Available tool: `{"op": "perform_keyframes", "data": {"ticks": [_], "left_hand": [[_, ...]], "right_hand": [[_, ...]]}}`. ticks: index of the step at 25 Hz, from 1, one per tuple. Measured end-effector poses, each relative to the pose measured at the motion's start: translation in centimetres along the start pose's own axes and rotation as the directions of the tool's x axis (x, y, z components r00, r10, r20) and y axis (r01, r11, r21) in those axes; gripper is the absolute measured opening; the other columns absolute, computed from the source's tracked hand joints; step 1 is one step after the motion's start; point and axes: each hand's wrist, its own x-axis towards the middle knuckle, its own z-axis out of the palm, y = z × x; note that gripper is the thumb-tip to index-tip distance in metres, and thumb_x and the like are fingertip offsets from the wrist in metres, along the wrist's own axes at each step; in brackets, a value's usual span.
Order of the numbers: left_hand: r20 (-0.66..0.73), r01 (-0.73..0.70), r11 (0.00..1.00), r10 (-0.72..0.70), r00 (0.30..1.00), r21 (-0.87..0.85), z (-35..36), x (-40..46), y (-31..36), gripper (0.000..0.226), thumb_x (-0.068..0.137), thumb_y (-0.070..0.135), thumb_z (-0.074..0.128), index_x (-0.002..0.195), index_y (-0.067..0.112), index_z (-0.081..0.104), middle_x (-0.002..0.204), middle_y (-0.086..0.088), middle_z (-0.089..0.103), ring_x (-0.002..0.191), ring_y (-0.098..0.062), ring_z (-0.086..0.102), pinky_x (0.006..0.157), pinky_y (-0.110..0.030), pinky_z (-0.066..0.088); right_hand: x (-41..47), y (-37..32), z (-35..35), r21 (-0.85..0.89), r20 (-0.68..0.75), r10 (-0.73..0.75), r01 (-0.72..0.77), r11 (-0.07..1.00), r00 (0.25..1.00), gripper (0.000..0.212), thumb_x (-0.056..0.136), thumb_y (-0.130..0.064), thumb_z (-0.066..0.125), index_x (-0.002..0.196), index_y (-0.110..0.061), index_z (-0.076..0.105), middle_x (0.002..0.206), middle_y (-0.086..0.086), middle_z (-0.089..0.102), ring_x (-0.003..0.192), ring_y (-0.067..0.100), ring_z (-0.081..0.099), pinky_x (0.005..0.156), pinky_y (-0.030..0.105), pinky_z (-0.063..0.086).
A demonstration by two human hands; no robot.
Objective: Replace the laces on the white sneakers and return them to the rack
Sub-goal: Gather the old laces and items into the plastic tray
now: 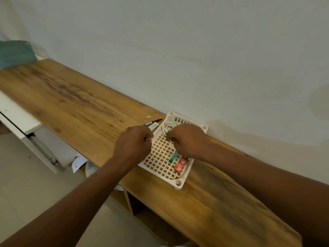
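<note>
My wooden shelf top [74,97] has a white lattice tray [161,160], a pen [154,121] and a small box [153,126] sitting on it.

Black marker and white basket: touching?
Apart. The head view shows bare wood between the black marker and the rim of the white basket; the marker lies on the shelf top left of the basket.

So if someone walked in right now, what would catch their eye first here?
Probably the two hands meeting over the white lattice tray on the wooden shelf by the wall: the left hand at the tray's near edge, the right hand over its middle. Next, the coiled white lace at the tray's far end, and the red packet at the near end.
</note>
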Motion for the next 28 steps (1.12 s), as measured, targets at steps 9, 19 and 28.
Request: {"op": "perform_keyframes", "data": {"ticks": [9, 19, 28], "left_hand": [[0.122, 0.122, 0.963, -0.155, 0.980, 0.239, 1.3, 5.2, -6.0, 0.052, 0.081, 0.047, 0.080, 0.124, 0.020, 0.069, 0.106, 0.001, 0.070, 0.091, -0.015, 0.062, 0.076, -0.032, 0.057], [0.098, 0.124, 0.945, -0.161, 0.982, 0.303, 1.3, 6.2, -7.0, 0.027, 0.080, 0.040, 0.078, 0.096, 0.019, 0.070, 0.086, -0.001, 0.065, 0.073, -0.018, 0.061, 0.062, -0.035, 0.057], [0.145, -0.005, 1.000, 0.001, 0.989, 0.021, -3.1, 5.3, -5.3, 0.017, 0.083, 0.026, 0.081, 0.096, 0.025, 0.071, 0.097, 0.004, 0.070, 0.087, -0.015, 0.065, 0.076, -0.040, 0.059]], "right_hand": [[14.2, 0.5, 3.4, 0.077, 0.062, 0.017, -0.021, 0.997, 0.998, 0.022, 0.094, -0.024, 0.070, 0.116, -0.025, 0.075, 0.119, -0.002, 0.071, 0.106, 0.019, 0.065, 0.089, 0.036, 0.055], [17.9, -1.1, 4.8, -0.025, 0.172, -0.045, 0.050, 0.998, 0.984, 0.009, 0.085, -0.019, 0.076, 0.094, -0.022, 0.075, 0.094, -0.004, 0.071, 0.090, 0.018, 0.066, 0.066, 0.030, 0.049], [11.6, -1.3, -1.0, 0.260, -0.153, 0.191, -0.147, 0.954, 0.970, 0.005, 0.082, -0.021, 0.076, 0.087, -0.022, 0.074, 0.090, -0.007, 0.069, 0.084, 0.015, 0.066, 0.072, 0.032, 0.056]]}}
